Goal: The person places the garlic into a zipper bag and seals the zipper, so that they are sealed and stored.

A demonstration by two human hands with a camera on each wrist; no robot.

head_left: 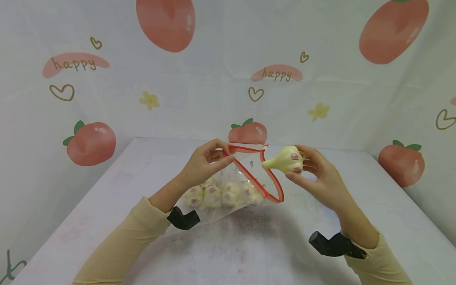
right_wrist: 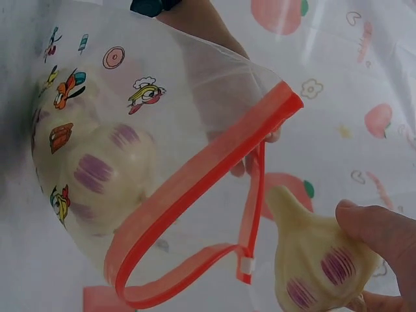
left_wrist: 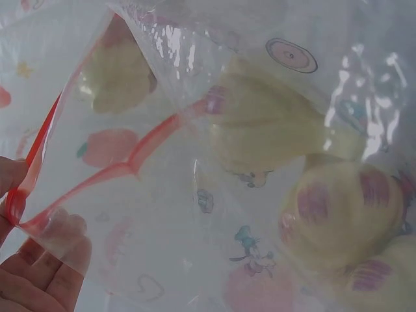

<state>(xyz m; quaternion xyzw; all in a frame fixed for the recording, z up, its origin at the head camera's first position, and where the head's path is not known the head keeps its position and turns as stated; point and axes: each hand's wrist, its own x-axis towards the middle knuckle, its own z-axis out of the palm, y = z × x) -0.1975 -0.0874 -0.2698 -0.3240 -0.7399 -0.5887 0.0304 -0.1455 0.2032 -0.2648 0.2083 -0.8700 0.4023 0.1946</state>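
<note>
A clear zip bag [head_left: 228, 215] with a red-edged mouth and printed cartoon figures holds several pale garlic bulbs [right_wrist: 107, 172] with purple patches. My left hand [head_left: 204, 162] pinches the bag's red rim [left_wrist: 42, 140] at its upper left corner, and the mouth gapes toward the right. Between the thumb and fingers of my right hand [head_left: 320, 176] is a single garlic bulb [head_left: 289, 159], its stem pointing left at the bag's opening. In the right wrist view this held bulb [right_wrist: 322, 260] is just outside the red rim. Through the plastic, the left wrist view shows more bulbs [left_wrist: 344, 214].
The bag is over a white table [head_left: 228, 257] with faint stains. Behind the table hangs a white cloth [head_left: 206, 111] printed with red fruit, hearts and flowers. A black camera mount [head_left: 183, 217] is on the left wrist, another black mount [head_left: 331, 244] on the right.
</note>
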